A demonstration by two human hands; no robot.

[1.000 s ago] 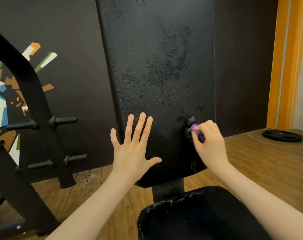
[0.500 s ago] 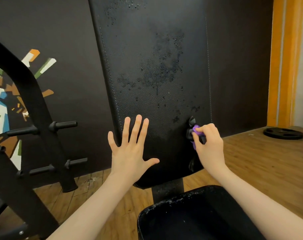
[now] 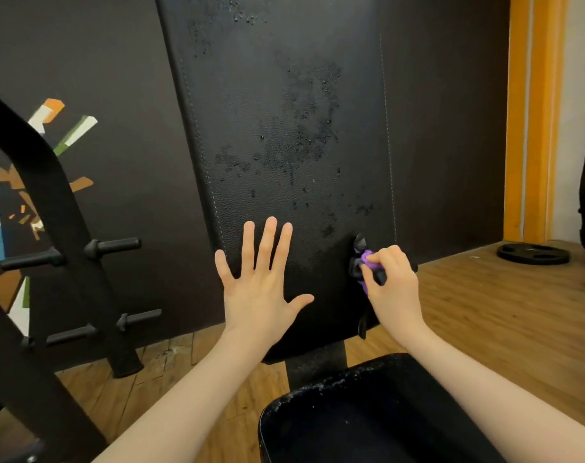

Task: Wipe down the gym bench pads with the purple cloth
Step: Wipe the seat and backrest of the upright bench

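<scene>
Two hands up: my left hand rests flat, fingers spread, on the wet back pad; my right hand pinches the purple cloth there

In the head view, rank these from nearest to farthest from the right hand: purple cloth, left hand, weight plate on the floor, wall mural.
1. Purple cloth: gripped in the right hand, against the back pad's lower right.
2. Left hand: flat on the pad, to the left.
3. Weight plate: on the floor, far right.
4. Wall mural: far left, behind the rack.
</scene>
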